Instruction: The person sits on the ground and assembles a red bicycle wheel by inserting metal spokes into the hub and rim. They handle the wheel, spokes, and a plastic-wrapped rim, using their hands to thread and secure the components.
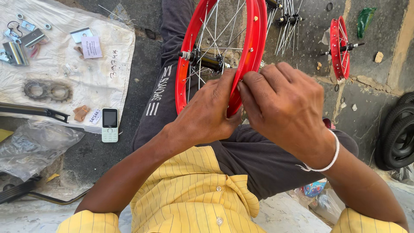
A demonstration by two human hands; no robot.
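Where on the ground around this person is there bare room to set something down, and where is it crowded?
Bare dark ground lies between the white cloth and the person's trouser leg, above the small phone. More lies between the held red wheel rim and the second red wheel. Crowded: the cloth with metal parts, the tyres at right, and both hands at the rim.

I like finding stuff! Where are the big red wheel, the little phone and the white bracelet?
red wheel [258, 30]: head view, on its rim's right side.
phone [109, 125]: head view, on its keypad.
white bracelet [333, 156]: head view, on the band at the wrist.

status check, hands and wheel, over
Left hand and right hand both pinch red rim at near edge. Wheel upright on lap. Nothing blocking.
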